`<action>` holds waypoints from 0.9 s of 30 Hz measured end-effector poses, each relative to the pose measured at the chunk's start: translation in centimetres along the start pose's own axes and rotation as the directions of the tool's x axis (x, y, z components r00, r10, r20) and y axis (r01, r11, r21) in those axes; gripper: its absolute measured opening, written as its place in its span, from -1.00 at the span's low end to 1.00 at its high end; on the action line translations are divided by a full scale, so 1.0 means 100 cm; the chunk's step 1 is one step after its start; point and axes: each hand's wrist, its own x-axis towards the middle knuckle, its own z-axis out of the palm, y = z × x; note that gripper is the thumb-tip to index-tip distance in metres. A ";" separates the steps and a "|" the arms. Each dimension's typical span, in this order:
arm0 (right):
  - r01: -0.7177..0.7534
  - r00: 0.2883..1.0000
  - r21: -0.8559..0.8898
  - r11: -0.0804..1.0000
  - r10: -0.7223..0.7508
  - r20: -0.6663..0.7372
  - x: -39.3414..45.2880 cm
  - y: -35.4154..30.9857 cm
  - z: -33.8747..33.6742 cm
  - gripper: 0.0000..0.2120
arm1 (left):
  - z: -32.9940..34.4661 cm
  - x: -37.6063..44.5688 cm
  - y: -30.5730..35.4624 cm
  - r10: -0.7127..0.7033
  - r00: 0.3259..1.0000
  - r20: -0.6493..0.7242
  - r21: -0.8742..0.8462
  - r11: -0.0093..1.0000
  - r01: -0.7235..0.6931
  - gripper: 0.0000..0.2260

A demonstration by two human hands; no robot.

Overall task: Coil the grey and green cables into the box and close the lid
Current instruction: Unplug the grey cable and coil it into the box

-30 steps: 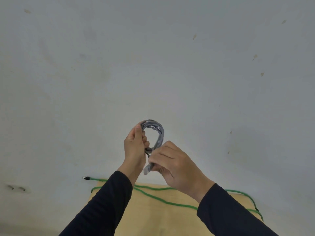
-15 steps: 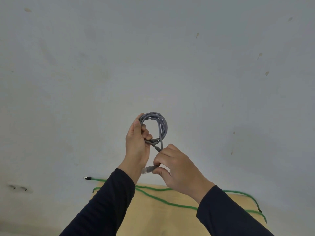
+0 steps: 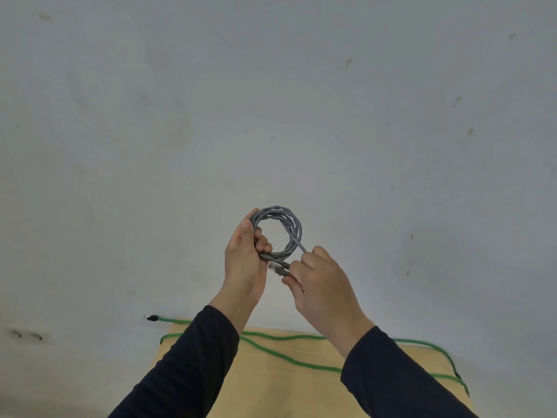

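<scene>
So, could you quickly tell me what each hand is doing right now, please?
Left hand: closed, gripping the coiled grey cable.
Right hand: closed, pinching the grey cable's free end near its plug.

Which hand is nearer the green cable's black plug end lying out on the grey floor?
Left. The left hand holds the grey cable coil above and right of the black plug end; the right hand is farther right.

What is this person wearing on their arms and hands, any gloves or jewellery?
Both arms are covered by long, dark navy-black sleeves, the left sleeve and right sleeve, ending at the wrists. The left hand and right hand are bare: no gloves, rings, watch or markings are visible from this view.
</scene>
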 end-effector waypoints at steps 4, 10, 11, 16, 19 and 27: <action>-0.090 0.994 -0.025 0.996 0.088 -0.063 -0.004 -0.001 0.005 -0.76 | 0.006 -0.005 -0.001 0.007 1.000 0.017 -0.021 1.000 -0.007 -0.74; -0.202 0.946 0.028 0.979 0.202 -0.252 -0.003 -0.002 0.016 -0.80 | 0.013 -0.011 -0.006 -0.042 0.999 0.023 -0.152 0.987 0.045 -0.73; -0.213 0.937 0.042 0.976 0.216 -0.274 -0.002 -0.002 0.016 -0.77 | 0.012 -0.011 -0.007 -0.051 0.999 0.015 -0.177 0.983 0.053 -0.74; -0.204 0.914 0.104 0.973 0.228 -0.336 -0.002 -0.003 0.016 -0.75 | 0.009 -0.011 -0.008 -0.117 0.992 -0.041 -0.201 0.974 0.107 -0.77; -0.201 0.912 0.160 0.966 0.244 -0.331 -0.004 0.000 0.017 -0.76 | 0.010 -0.010 -0.007 -0.132 0.990 -0.047 -0.172 0.977 0.122 -0.77; -0.207 0.932 0.360 0.910 0.295 -0.209 -0.011 0.003 0.015 -0.86 | 0.009 -0.009 -0.010 -0.119 0.993 -0.026 -0.187 0.976 0.112 -0.76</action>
